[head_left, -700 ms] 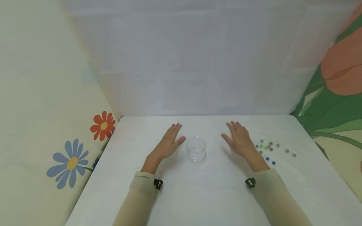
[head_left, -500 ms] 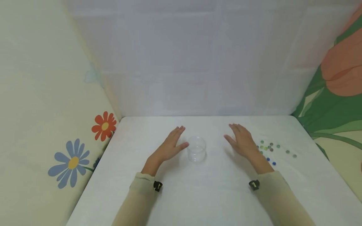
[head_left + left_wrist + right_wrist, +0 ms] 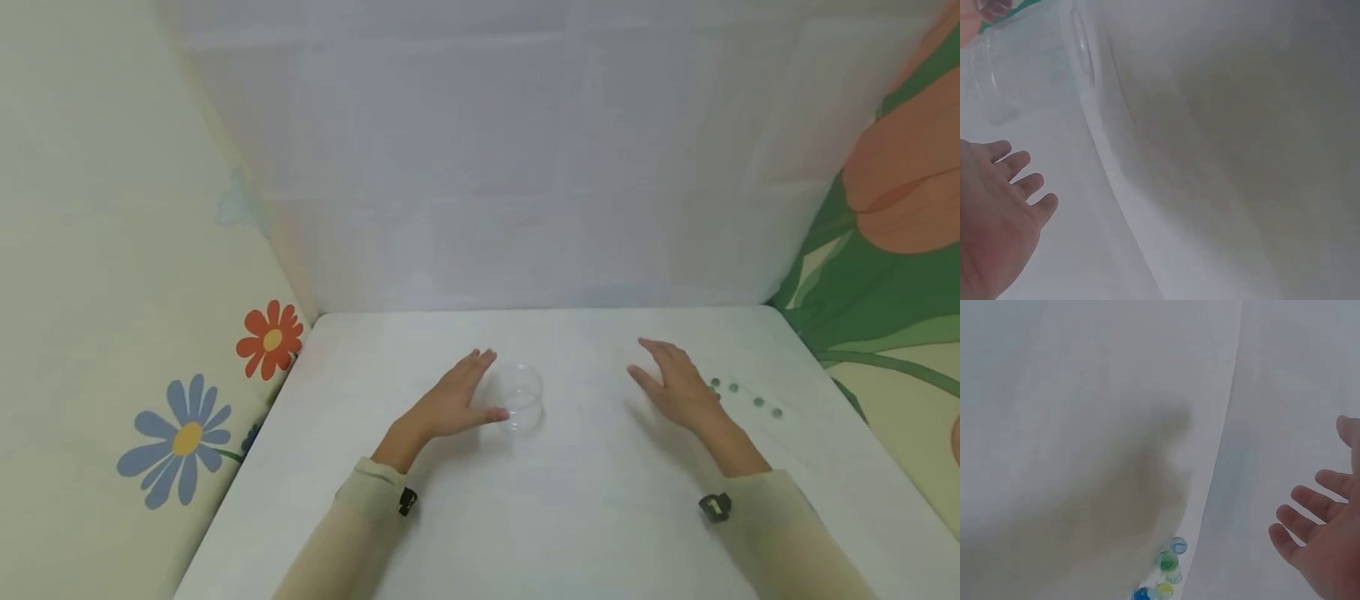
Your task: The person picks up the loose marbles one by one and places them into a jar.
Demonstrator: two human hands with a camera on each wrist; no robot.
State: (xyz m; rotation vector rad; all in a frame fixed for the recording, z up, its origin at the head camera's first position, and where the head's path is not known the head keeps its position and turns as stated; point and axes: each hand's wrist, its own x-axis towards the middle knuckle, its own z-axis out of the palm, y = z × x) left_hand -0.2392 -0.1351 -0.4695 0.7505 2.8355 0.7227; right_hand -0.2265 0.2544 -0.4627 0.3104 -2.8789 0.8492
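A clear round jar [image 3: 522, 400] stands on the white table, near its middle. My left hand [image 3: 447, 400] is at the jar's left side, fingers spread and thumb overlapping the jar's lower edge in the head view. In the left wrist view the clear jar [image 3: 1029, 62] lies beyond the fingertips of the left hand [image 3: 997, 212]. Farther right, my right hand [image 3: 678, 392] holds nothing, its fingers extended and thumb apart. It hides part of a scatter of glass marbles [image 3: 759, 402]. The right wrist view shows green, blue and yellow marbles [image 3: 1167, 560] below the right hand [image 3: 1329, 519].
The white table [image 3: 555, 533] meets a white cloth backdrop [image 3: 480, 208] at its far edge. Flower-printed panels flank it, a left panel [image 3: 97, 292] with daisies and a right panel [image 3: 900, 283] with a tulip.
My right hand has moved right, over toward the marbles, and covers more of them. The left hand has come slightly nearer and right, its thumb now overlapping the jar.
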